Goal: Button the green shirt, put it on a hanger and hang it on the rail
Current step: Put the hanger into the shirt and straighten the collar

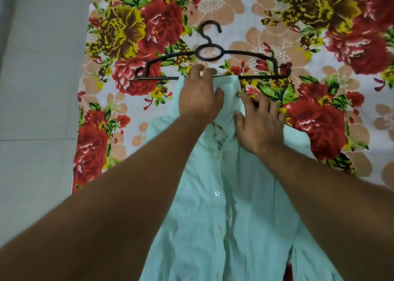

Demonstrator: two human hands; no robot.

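Observation:
A pale green shirt (232, 212) lies front up on the flowered bed sheet, its placket closed with white buttons down the middle. My left hand (198, 97) rests on the left side of the collar, fingers curled over the cloth and reaching the hanger's bottom bar. My right hand (259, 122) presses flat on the right side of the collar with fingers spread. A black plastic hanger (210, 52) lies flat just beyond the collar, hook pointing away from me. The rail is out of sight.
The flowered sheet (319, 35) covers the bed across the middle and right. A grey tiled floor (38, 88) runs along the left, past the bed's edge.

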